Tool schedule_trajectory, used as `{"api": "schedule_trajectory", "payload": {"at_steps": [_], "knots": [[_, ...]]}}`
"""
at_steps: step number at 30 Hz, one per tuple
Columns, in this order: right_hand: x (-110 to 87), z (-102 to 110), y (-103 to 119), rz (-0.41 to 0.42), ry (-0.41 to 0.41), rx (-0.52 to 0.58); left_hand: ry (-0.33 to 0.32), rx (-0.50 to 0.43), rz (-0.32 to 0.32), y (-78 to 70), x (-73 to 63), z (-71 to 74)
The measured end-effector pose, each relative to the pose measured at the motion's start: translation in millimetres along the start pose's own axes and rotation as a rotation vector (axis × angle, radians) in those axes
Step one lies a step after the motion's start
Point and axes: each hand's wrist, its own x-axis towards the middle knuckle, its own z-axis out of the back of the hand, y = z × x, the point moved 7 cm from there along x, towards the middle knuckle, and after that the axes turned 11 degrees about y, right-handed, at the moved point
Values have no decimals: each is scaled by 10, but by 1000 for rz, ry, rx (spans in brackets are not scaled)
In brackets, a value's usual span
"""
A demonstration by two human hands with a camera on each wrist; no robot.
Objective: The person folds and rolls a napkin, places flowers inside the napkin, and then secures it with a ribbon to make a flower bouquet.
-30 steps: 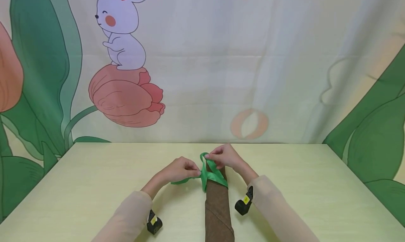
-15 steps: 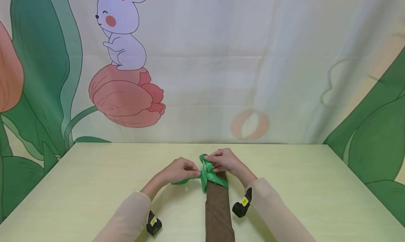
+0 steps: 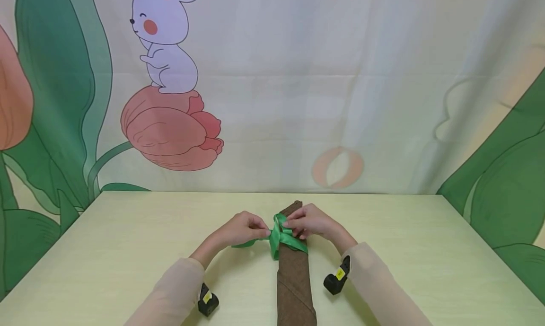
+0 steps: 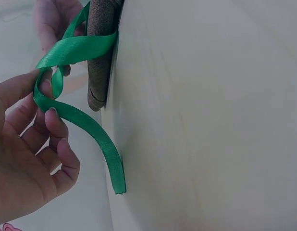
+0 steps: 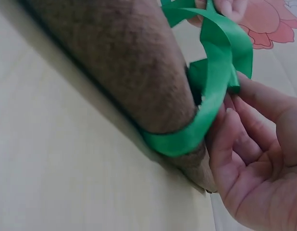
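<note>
A long roll of brown cloth (image 3: 294, 278) lies lengthwise on the table, with a green ribbon (image 3: 294, 242) wrapped round it near its far end. Left of the roll, my left hand (image 3: 241, 229) pinches the ribbon between thumb and fingers. In the left wrist view the ribbon's loose tail (image 4: 106, 151) hangs from those fingers to a cut end. My right hand (image 3: 316, 222) is over the roll's far part, its fingertips pinching the ribbon beside the crossing. The right wrist view shows a ribbon loop (image 5: 218, 62) standing off the brown cloth, between both hands.
The pale table (image 3: 149, 231) reaches back to a printed curtain (image 3: 272, 103) with a rabbit and tulips. A black wrist camera (image 3: 207, 303) sits under the left sleeve, another black camera (image 3: 336, 281) under the right one.
My right hand has come down and nearer, then slightly right, drawing the upper ribbon loop lower and smaller. The roll's far end now shows. My left hand stays in place, still pinching the ribbon.
</note>
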Motion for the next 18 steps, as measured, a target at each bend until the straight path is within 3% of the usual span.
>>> {"api": "schedule_trajectory", "payload": {"at_steps": [9,18], "knots": [[49,7,-20,15,-60,122,-17,11,6,-21,32,17],[-39,-56,-2,4,-11,-18,-31,9,20,-8,16,25]]}}
